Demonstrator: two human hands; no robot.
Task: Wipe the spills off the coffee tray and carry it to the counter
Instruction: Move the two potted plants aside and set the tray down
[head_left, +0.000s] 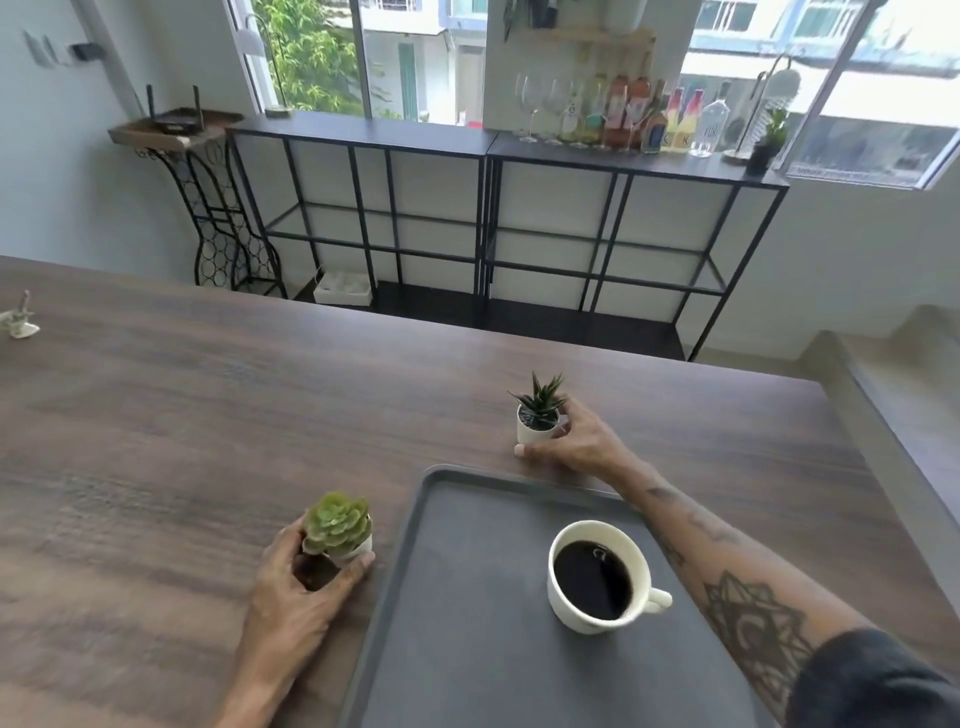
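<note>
A dark grey tray (457, 597) lies on the wooden table (182, 415) right in front of me. On the tray's right half stands a white cup (597, 577) full of black coffee, handle to the right. My left hand (306, 587) grips a small white pot with a light green rosette succulent (337, 525) just left of the tray. My right hand (576, 441) holds a small white pot with a spiky dark succulent (538, 410) on the table beyond the tray's far edge. No spill or cloth shows clearly.
A small white ornament (18, 319) sits at the table's far left. Beyond the table stand black metal shelves (488, 218) topped with bottles and glasses (623, 114) under the windows. A pale counter edge (893, 415) runs along the right.
</note>
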